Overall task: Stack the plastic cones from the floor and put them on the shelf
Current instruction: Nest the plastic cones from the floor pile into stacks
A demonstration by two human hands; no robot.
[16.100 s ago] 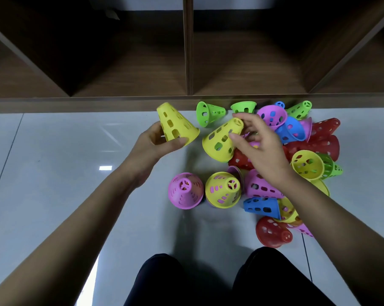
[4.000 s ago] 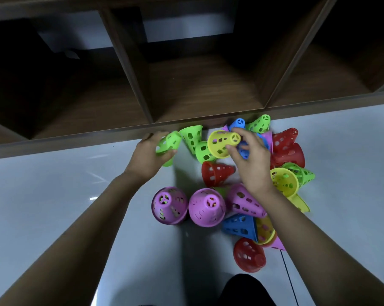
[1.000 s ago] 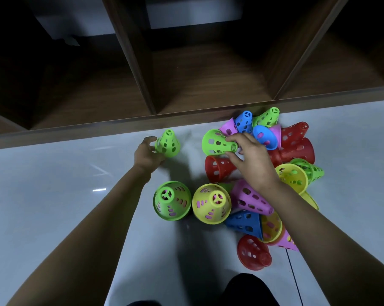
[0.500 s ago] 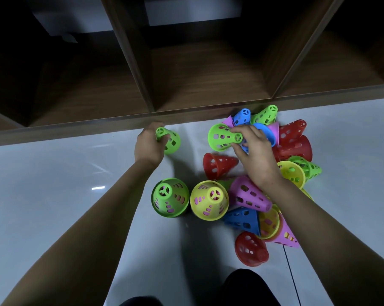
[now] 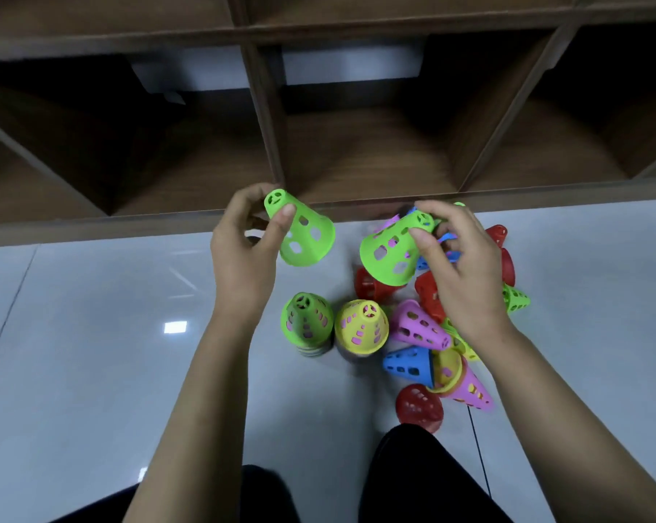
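My left hand (image 5: 243,251) holds a green perforated cone (image 5: 303,235) by its narrow top, lifted off the floor. My right hand (image 5: 458,269) pinches a second green cone (image 5: 390,251) near its tip, also raised. Below them two upright stacks stand side by side on the floor: one topped by a green cone (image 5: 306,322), one topped by a yellow cone (image 5: 362,326). A loose pile of cones (image 5: 424,334) in red, purple, blue, yellow and green lies to the right, partly hidden by my right hand.
A dark wooden shelf (image 5: 356,164) with several open compartments runs along the back; its front edge meets the glossy grey tile floor (image 5: 92,352). My knees in black trousers (image 5: 413,485) are at the bottom.
Both hands have lifted their green cones up off the floor and toward me. The camera has tilted up, showing more of the shelf.
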